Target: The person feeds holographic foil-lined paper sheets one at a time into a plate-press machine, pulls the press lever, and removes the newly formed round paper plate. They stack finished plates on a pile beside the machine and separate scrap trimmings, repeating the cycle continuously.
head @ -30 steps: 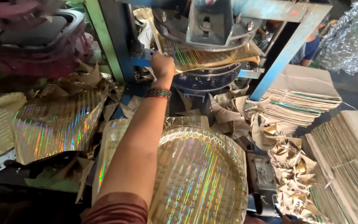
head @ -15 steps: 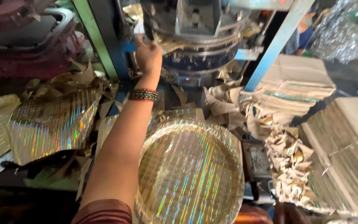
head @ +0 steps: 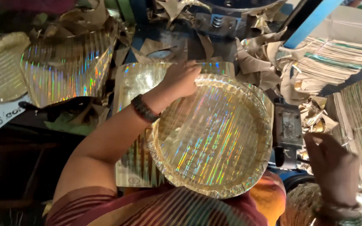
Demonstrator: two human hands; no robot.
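Head view looks straight down on a round gold plate [head: 212,140] with a holographic sheen and a crimped rim, lying flat at the middle of the work area, on top of a flat square sheet [head: 137,125] of the same shiny material that sticks out from under it to the left and at the far edge. The left hand [head: 181,79] rests at the plate's far-left rim, fingers curled down onto the edge where plate and sheet meet; whether they pinch the rim or only press on it cannot be told, since the fingertips are hidden under the knuckles. The plate thus lies toward the body and to the right of those fingers. Being round, it has no long axis. The right hand [head: 332,167] is off the plate's right edge, apart from it, half closed near a dark metal fitting [head: 288,129]; what it holds, if anything, cannot be told. The left hand is plainly the nearer. Farther out, stacks of flat paper sheets [head: 336,58] sit to the right, another shiny sheet [head: 68,69] lies to the left, and brown paper scraps [head: 256,58] litter the machine base beyond.
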